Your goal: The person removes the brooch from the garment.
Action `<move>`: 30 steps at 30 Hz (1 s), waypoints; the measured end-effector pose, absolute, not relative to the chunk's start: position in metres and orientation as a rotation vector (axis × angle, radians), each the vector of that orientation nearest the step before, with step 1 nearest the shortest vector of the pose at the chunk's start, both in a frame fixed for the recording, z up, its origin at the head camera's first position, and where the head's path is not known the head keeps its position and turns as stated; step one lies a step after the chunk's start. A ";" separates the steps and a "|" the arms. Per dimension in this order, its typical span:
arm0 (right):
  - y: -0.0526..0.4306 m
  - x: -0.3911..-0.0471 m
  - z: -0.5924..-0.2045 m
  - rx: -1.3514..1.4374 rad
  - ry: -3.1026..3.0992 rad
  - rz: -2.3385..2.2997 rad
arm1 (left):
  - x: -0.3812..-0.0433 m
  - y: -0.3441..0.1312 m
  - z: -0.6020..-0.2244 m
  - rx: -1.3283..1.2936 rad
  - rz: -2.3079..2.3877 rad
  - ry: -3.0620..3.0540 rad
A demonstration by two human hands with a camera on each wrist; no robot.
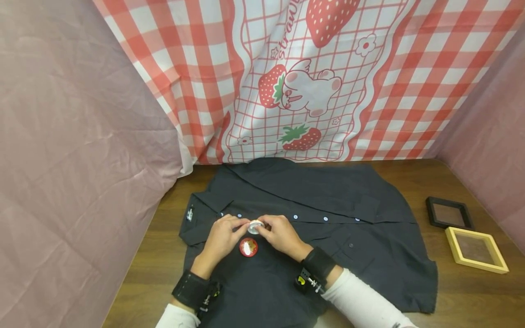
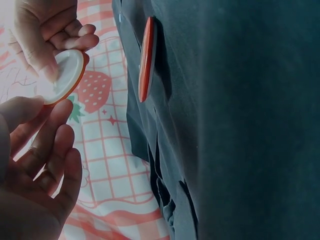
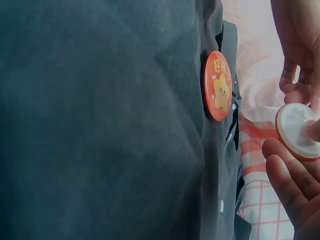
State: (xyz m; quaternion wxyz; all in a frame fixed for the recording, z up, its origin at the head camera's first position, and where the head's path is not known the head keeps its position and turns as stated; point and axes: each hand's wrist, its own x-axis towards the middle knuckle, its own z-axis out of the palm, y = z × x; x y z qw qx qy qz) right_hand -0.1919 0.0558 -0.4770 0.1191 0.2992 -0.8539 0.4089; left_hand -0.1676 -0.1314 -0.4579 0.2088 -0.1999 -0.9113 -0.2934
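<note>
A round pin badge (image 1: 256, 226) with a white back and red rim is held between both hands, over a dark short-sleeved shirt (image 1: 262, 282). My left hand (image 1: 223, 237) pinches its edge between thumb and fingertips. On the other side my right hand (image 1: 283, 234) grips the badge, thumb pressed on the white back (image 2: 67, 75) and fingers behind. The badge's front faces away. Just below the hands, a second red badge (image 1: 248, 247) with a yellow star figure (image 3: 221, 92) lies face out against the shirt.
Spread on a wooden table (image 1: 143, 255), the shirt shows a row of pale buttons (image 1: 326, 219). To the right are a black frame (image 1: 430, 218) and a yellow frame (image 1: 477, 266). A strawberry-print cloth (image 1: 311, 91) hangs behind, with pink cloth (image 1: 82, 159) at the left.
</note>
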 end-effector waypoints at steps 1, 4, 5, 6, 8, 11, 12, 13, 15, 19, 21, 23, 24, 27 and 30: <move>0.056 -0.192 -0.477 0.871 -2.497 1.202 | -0.168 -0.132 -0.458 -0.560 -0.816 -2.531; 0.056 -0.192 -0.477 0.877 -2.484 1.262 | -0.168 -0.132 -0.459 -0.563 -0.822 -2.517; 0.056 -0.193 -0.478 0.882 -2.476 1.292 | -0.169 -0.132 -0.459 -0.561 -0.823 -2.513; 0.057 -0.193 -0.478 0.890 -2.467 1.325 | -0.169 -0.132 -0.459 -0.560 -0.830 -2.512; 0.057 -0.194 -0.478 0.900 -2.451 1.386 | -0.169 -0.132 -0.459 -0.557 -0.839 -2.509; 0.058 -0.195 -0.479 0.900 -2.442 1.441 | -0.169 -0.132 -0.459 -0.555 -0.850 -2.515; 0.059 -0.195 -0.479 0.899 -2.445 1.448 | -0.169 -0.132 -0.459 -0.552 -0.856 -2.522; 0.059 -0.195 -0.479 0.896 -2.450 1.450 | -0.169 -0.132 -0.459 -0.549 -0.860 -2.532; 0.060 -0.194 -0.479 0.893 -2.462 1.454 | -0.168 -0.132 -0.459 -0.536 -0.868 -2.557; 0.061 -0.195 -0.478 0.903 -2.492 1.461 | -0.167 -0.132 -0.460 -0.499 -0.866 -2.603; 0.062 -0.196 -0.477 0.909 -2.498 1.464 | -0.167 -0.132 -0.460 -0.486 -0.870 -2.612; 0.063 -0.197 -0.475 0.914 -2.502 1.467 | -0.167 -0.131 -0.460 -0.476 -0.881 -2.614; 0.063 -0.197 -0.474 0.918 -2.502 1.467 | -0.167 -0.131 -0.460 -0.471 -0.884 -2.614; 0.063 -0.196 -0.473 0.925 -2.509 1.460 | -0.166 -0.131 -0.459 -0.469 -0.879 -2.619; 0.064 -0.195 -0.474 0.933 -2.514 1.450 | -0.165 -0.130 -0.459 -0.474 -0.867 -2.631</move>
